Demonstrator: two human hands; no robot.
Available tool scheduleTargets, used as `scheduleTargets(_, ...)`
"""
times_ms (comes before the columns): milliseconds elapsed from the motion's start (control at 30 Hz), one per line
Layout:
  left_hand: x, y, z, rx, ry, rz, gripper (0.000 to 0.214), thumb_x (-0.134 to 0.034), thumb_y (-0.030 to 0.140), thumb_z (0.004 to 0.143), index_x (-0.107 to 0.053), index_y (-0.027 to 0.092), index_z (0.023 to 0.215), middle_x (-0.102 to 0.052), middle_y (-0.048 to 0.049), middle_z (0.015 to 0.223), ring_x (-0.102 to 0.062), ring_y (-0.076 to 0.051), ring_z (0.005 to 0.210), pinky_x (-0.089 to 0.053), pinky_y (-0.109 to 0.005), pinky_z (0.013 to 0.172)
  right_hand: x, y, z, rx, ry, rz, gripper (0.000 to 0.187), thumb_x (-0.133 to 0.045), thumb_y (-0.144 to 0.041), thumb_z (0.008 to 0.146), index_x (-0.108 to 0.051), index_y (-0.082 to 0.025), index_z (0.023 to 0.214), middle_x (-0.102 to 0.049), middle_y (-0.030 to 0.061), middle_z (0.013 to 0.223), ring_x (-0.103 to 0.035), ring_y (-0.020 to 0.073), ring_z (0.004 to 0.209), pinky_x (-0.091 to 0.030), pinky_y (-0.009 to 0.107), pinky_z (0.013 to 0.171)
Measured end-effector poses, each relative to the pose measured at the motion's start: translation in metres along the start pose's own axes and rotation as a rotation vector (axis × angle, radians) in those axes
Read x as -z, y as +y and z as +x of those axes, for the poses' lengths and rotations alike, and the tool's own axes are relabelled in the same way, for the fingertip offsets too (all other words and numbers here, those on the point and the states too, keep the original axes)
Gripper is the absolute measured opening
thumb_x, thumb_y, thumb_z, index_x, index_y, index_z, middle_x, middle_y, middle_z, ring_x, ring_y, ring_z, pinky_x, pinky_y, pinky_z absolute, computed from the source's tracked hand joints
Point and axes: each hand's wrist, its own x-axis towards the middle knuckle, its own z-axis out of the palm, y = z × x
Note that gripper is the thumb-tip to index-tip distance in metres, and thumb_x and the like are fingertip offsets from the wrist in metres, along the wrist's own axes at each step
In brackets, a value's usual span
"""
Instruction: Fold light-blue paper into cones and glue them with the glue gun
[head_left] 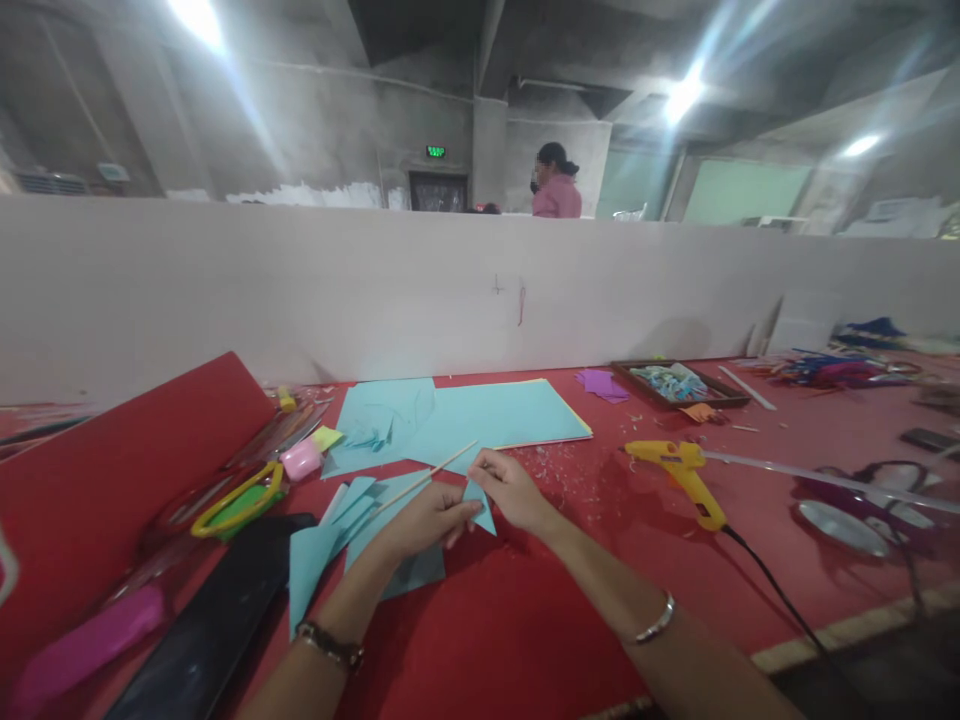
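My left hand (435, 515) is closed, its thumb and fingers pinching the lower left side of a small folded piece of light blue paper (480, 508). At the top of that piece, the fingertips of my right hand (510, 487) press together on it. A thin pale stick (454, 457) runs slantwise just behind my left hand; whether the hand touches it, I cannot tell. Cut and curled blue paper (326, 550) lies beside my left wrist. Larger blue sheets (502, 412) are spread beyond both hands.
A yellow glue gun (679, 472) with a cord lies at the right. Behind it stands a brown tray (731, 397) of small pieces near purple paper (601, 385). Yellow-handled scissors (240, 505) and a black case (217, 610) are left. A white partition (375, 290) borders the red table (525, 620).
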Motion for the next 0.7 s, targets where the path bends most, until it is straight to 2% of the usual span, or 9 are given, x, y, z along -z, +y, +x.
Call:
scheduleTargets(167, -0.0003, -0.0013, 0.0040, 0.005, 0.069, -0.022, 0.042, -0.043, 0.054, 0.074, -0.049, 0.017, 0.055, -0.044, 0.0047, 0.036, -0.038, -0.009, 0.036, -0.032, -0.022, 0.045, 0.0010, 0.0011, 0.0009, -0.002, 0.039, 0.033, 0.033, -0.053, -0.050, 0.072, -0.042, -0.019, 0.067, -0.042, -0.0070, 0.054, -0.037, 0.0065, 0.047, -0.030, 0.019, 0.046)
scheduleTargets(267, 0.0031, -0.0037, 0.0065, 0.005, 0.199, -0.024, 0.047, -0.040, 0.059, 0.073, -0.043, 0.018, 0.050, -0.041, 0.0053, 0.036, -0.036, -0.008, 0.037, -0.030, -0.022, 0.044, 0.0011, 0.0040, 0.0005, -0.044, -0.092, 0.025, 0.032, -0.047, -0.050, 0.077, -0.043, -0.019, 0.071, -0.045, -0.0070, 0.053, -0.041, 0.0066, 0.046, -0.032, 0.019, 0.046)
scheduleTargets(367, 0.0064, -0.0062, 0.0081, 0.023, 0.301, -0.030, 0.050, -0.039, 0.064, 0.070, -0.039, 0.019, 0.047, -0.034, 0.0070, 0.032, -0.030, -0.007, 0.034, -0.026, -0.021, 0.041, 0.0011, 0.0070, -0.0006, -0.091, -0.228, -0.053, 0.033, -0.041, -0.048, 0.082, -0.045, -0.019, 0.069, -0.045, -0.0073, 0.045, -0.039, 0.0060, 0.039, -0.030, 0.018, 0.042)
scheduleTargets(567, 0.0051, -0.0046, 0.0084, 0.035, 0.346, -0.048, 0.054, -0.038, 0.069, 0.067, -0.039, 0.020, 0.043, -0.031, 0.0068, 0.029, -0.028, -0.007, 0.030, -0.021, -0.022, 0.037, 0.0033, 0.0033, -0.0017, -0.112, -0.258, -0.098, 0.029, -0.042, -0.042, 0.084, -0.049, -0.017, 0.071, -0.046, -0.0082, 0.040, -0.037, 0.0054, 0.034, -0.028, 0.018, 0.039)
scheduleTargets(700, 0.0044, -0.0019, 0.0073, 0.017, 0.378, -0.037, 0.053, -0.035, 0.065, 0.070, -0.039, 0.019, 0.045, -0.033, 0.0062, 0.032, -0.028, -0.007, 0.033, -0.024, -0.022, 0.039, 0.0036, -0.0021, -0.0013, -0.119, -0.245, -0.065, 0.023, -0.043, -0.035, 0.084, -0.047, -0.018, 0.069, -0.048, -0.0079, 0.044, -0.041, 0.0053, 0.038, -0.033, 0.017, 0.043)
